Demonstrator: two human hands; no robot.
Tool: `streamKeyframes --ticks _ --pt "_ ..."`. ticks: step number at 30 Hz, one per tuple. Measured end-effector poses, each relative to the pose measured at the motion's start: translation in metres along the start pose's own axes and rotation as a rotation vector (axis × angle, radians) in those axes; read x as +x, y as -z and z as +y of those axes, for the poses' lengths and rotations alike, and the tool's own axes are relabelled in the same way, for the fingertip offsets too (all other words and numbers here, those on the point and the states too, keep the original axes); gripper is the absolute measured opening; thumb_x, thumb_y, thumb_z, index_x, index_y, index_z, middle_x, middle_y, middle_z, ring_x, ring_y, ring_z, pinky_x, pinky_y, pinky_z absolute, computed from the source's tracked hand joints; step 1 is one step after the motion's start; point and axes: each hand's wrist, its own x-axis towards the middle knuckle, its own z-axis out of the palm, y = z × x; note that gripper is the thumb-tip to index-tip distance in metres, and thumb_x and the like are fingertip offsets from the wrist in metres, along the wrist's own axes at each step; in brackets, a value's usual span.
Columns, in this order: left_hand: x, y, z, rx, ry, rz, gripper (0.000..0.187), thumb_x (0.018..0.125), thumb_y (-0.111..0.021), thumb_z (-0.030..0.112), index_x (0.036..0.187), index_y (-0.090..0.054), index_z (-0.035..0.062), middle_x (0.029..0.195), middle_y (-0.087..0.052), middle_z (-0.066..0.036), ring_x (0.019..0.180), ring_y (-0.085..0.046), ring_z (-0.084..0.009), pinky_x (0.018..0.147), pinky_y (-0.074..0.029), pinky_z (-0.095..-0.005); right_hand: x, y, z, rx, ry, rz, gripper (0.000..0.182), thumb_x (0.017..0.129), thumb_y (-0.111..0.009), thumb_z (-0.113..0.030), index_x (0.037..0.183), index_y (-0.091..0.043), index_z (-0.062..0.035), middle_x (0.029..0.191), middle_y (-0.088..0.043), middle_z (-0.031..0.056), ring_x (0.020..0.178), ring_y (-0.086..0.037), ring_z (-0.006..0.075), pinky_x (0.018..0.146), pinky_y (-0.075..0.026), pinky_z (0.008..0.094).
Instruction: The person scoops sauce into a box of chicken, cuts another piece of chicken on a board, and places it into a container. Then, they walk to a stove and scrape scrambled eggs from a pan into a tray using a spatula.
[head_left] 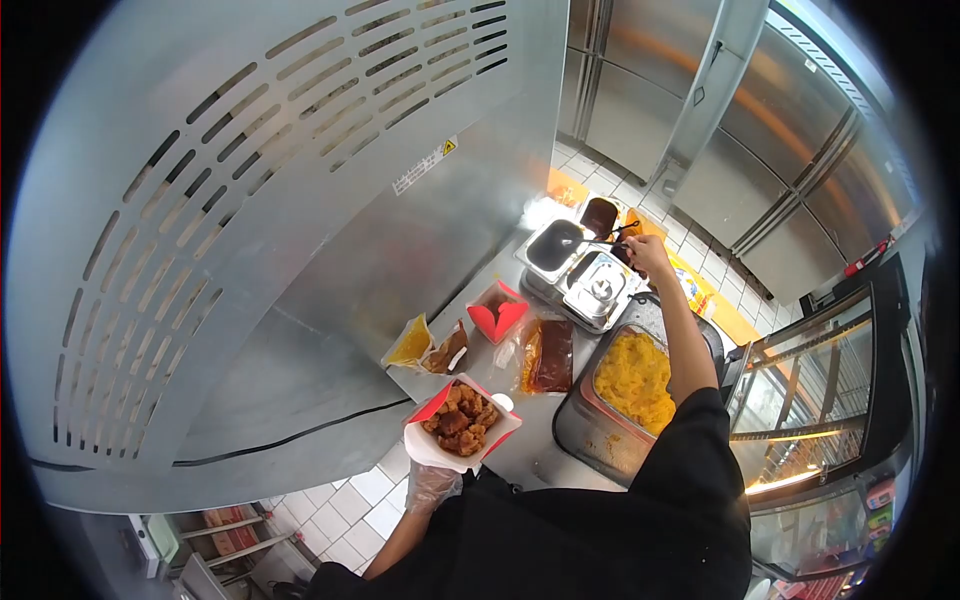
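Observation:
My left hand (432,487), in a clear plastic glove, is closed around a red and white takeaway box (412,440) from below. Browned fried chicken pieces (460,418) fill the open box. My right hand (648,254) reaches forward, closed on the handle of a ladle (600,242). The ladle's other end is at a metal sauce container (553,262) with dark contents, and I cannot make out what its bowl holds. Beside that container is one with a shiny metal lid (597,285).
Another red box (497,310), a sealed bag of dark red sauce (549,356) and an opened yellow packet (410,343) sit on the steel counter. A deep pan (590,440) of yellow mash-like food is near my right arm. A slotted metal panel (330,180) rises at left; a glass cabinet (800,390) stands right.

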Motion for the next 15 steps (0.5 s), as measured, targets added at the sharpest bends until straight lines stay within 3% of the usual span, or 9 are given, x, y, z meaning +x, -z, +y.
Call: streamKeyframes --ticks 2,5,7,11,13,15 --pt "0.009 -0.006 0.002 -0.107 0.077 -0.04 0.09 0.067 -0.09 0.019 0.136 -0.034 0.0017 0.132 -0.05 -0.015 0.12 -0.055 -0.0237 0.1 -0.049 -0.0362 -0.004 0.003 0.005 0.218 -0.028 -0.008 0.02 0.099 -0.055 -0.017 0.094 -0.061 0.0012 0.067 -0.053 -0.0007 0.044 -0.035 0.0043 0.037 -0.025 0.0209" --pt "0.018 -0.014 0.011 -0.1 0.04 -0.081 0.089 0.067 -0.09 0.019 0.136 -0.035 0.0016 0.133 -0.05 -0.015 0.119 -0.056 -0.0238 0.1 -0.049 -0.0363 -0.017 0.006 0.016 0.467 -0.074 0.008 0.018 0.1 -0.055 -0.016 0.099 -0.06 0.0009 0.069 -0.052 -0.0012 0.045 -0.035 0.0037 0.037 -0.025 0.0198" --pt "0.021 -0.019 0.017 -0.058 -0.005 -0.107 0.088 0.067 -0.09 0.018 0.135 -0.036 0.0015 0.133 -0.051 -0.015 0.119 -0.056 -0.0238 0.1 -0.049 -0.0363 -0.018 0.008 0.028 0.599 -0.129 -0.042 0.012 0.101 -0.052 -0.016 0.095 -0.054 -0.0062 0.07 -0.05 -0.002 0.046 -0.033 0.0027 0.038 -0.025 0.0185" --pt "0.028 -0.031 -0.007 0.08 -0.031 -0.163 0.088 0.068 -0.089 0.017 0.136 -0.036 0.0011 0.134 -0.052 -0.016 0.118 -0.058 -0.0242 0.1 -0.05 -0.0368 -0.029 -0.004 0.038 0.872 -0.258 -0.083 0.003 0.101 -0.048 -0.012 0.099 -0.048 -0.009 0.071 -0.05 -0.0018 0.045 -0.032 0.0029 0.038 -0.025 0.018" --pt "0.033 -0.042 -0.01 -0.348 0.08 -0.142 0.09 0.068 -0.089 0.015 0.138 -0.035 0.0006 0.134 -0.052 -0.015 0.119 -0.058 -0.0237 0.101 -0.049 -0.0372 -0.032 -0.013 0.045 1.033 -0.319 -0.143 0.001 0.101 -0.047 -0.009 0.102 -0.047 -0.009 0.072 -0.049 -0.0014 0.047 -0.033 0.0029 0.039 -0.025 0.0175" --pt "0.049 -0.045 0.017 -0.159 -0.016 -0.193 0.094 0.068 -0.088 0.014 0.141 -0.031 0.0009 0.138 -0.049 -0.015 0.123 -0.055 -0.0248 0.103 -0.048 -0.0378 -0.039 -0.025 0.053 1.075 -0.305 -0.136 0.003 0.1 -0.046 -0.006 0.103 -0.046 -0.0081 0.074 -0.049 -0.0001 0.048 -0.034 0.0037 0.04 -0.027 0.018"
